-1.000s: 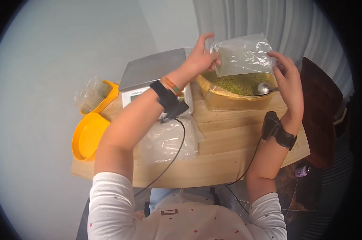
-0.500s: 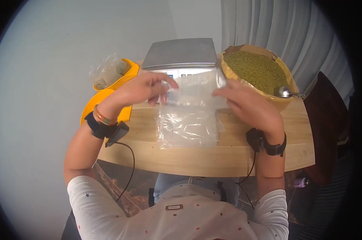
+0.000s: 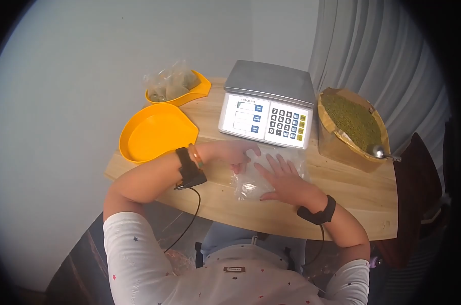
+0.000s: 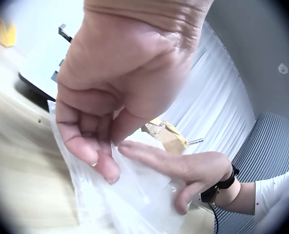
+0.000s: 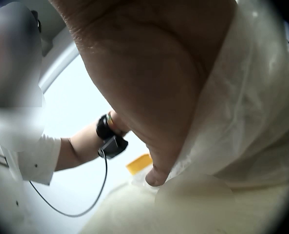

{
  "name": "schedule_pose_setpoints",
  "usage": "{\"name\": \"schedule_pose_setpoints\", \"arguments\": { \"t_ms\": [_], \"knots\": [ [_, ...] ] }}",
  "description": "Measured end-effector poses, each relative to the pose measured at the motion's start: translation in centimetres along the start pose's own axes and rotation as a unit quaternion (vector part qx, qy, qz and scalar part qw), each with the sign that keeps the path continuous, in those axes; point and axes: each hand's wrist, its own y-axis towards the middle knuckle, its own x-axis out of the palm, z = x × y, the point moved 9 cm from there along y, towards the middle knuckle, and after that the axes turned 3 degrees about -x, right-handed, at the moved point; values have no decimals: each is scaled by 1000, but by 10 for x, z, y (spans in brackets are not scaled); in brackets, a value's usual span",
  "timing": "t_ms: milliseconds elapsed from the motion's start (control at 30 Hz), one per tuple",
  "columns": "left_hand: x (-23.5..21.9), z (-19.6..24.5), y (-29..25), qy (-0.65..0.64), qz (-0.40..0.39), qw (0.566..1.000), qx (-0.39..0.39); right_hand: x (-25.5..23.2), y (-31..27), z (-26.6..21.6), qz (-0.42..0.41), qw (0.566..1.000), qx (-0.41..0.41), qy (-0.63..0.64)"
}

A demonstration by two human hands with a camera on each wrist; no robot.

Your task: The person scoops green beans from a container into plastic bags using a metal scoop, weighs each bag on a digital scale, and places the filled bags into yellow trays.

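Clear plastic bags [image 3: 247,189] lie flat on the table in front of the scale [image 3: 267,104]. My left hand [image 3: 229,154] is at their upper left side; in the left wrist view that hand [image 4: 120,87] has curled fingers, with thumb and forefinger pinching the film of a bag [image 4: 134,204]. With fingers spread, my right hand [image 3: 290,184] rests flat on the bags. The right wrist view shows its palm side [image 5: 149,73] against the cloudy film [image 5: 251,107]; most of its fingers are hidden there.
Two yellow scoop trays stand at the left, one bare [image 3: 156,133], the other [image 3: 202,87] holding filled clear bags [image 3: 175,86]. Right of the scale is a tub of green beans [image 3: 350,118] with a metal scoop [image 3: 378,151]. A dark chair [image 3: 416,188] stands beyond the table's right edge.
Both hands have come down from over the bean tub to the bags on the table, bringing the held bag with them. The right hand has flattened onto the bags. The head view has shifted.
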Motion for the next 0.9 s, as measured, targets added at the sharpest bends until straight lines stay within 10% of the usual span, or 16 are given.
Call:
{"name": "schedule_pose_setpoints", "arguments": {
  "t_ms": [300, 533, 633, 900],
  "knots": [
    [-131, 25, -50, 74, 265, 961, 28, 20, 7, 11, -71, 996, 42, -27],
    [-286, -29, -118, 264, 664, 700, -3, 18, 8, 9, -73, 996, 53, -20],
    [-313, -50, -131, 314, 704, 630, -95, 15, 9, 6, -73, 995, 57, -29],
    [-333, -123, -98, 230, 628, 718, -192, -27, -5, -6, -40, 998, 34, -16]
  ]
}}
